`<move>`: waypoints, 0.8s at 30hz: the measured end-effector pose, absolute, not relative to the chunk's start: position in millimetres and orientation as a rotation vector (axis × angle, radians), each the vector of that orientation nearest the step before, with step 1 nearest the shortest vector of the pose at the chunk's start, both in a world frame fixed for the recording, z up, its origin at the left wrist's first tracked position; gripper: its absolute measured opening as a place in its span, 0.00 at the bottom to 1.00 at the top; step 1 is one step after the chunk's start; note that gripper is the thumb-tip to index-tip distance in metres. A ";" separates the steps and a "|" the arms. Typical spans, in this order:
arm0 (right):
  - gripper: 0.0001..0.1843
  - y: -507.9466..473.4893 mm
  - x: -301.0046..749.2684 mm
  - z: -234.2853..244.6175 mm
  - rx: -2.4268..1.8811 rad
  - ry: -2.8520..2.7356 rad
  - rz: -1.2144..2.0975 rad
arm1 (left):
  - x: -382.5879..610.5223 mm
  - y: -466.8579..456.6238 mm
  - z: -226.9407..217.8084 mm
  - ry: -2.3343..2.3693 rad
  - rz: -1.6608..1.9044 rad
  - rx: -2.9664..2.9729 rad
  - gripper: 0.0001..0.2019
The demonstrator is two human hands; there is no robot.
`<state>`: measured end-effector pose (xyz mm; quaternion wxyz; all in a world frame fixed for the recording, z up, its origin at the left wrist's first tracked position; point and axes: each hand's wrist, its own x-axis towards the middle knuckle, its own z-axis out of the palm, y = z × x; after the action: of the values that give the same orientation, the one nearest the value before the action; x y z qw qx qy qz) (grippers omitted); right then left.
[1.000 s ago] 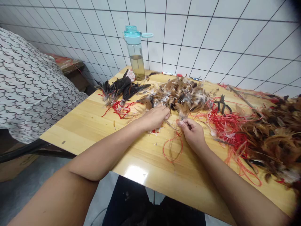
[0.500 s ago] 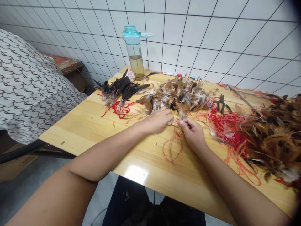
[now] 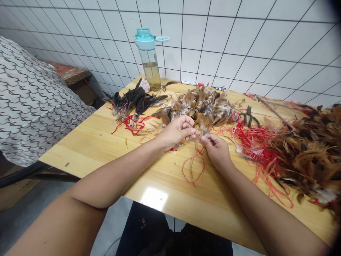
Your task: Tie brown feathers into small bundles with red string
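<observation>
Feathers and cord in the hands at a wooden table (image 3: 165, 174). The left hand (image 3: 179, 133), which half a second earlier lies back uppermost, is now rolled so that its thumb shows; its thumb and forefinger are pressed together, apparently on the red cord (image 3: 198, 153), with the other fingers curled. The right hand (image 3: 216, 147) holds its position, thumb and forefinger pinching the base of a brown feather tuft (image 3: 205, 122) at the cord; its remaining fingers are folded. The fingertips of the two hands are now just beside each other, which suggests a change from one-handed holding to two-handed handling of the strand; the exact strand gripped is too fine to tell. The cord hangs in a loop between the hands and the table's near edge. The tuft points toward the far edge, against a pile of brown feathers (image 3: 197, 103). Black feathers (image 3: 135, 97) lie by the left edge, a bottle (image 3: 151, 73) stands near the far left corner, and cutters (image 3: 249, 115) lie beyond a red tangle (image 3: 250, 142) toward the right.
</observation>
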<state>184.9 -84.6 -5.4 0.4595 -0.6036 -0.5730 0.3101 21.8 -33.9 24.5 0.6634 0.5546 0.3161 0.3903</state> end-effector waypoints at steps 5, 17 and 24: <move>0.12 -83.8 186.0 -7.4 -1.471 -1.410 0.774 | 22.9 -36.3 25.1 0.729 0.911 1.245 0.14; 0.11 -81.4 186.5 -14.5 -1.429 -1.517 0.755 | 28.9 -36.6 16.2 0.844 0.940 1.453 0.12; 0.12 -82.8 185.2 -12.1 -1.437 -1.540 0.748 | 29.9 -39.3 16.0 0.834 0.971 1.586 0.11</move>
<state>185.2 -82.8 -12.1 0.4377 -0.5781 -0.6194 0.3010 29.9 -39.3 16.0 0.5243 0.6626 0.3487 0.4057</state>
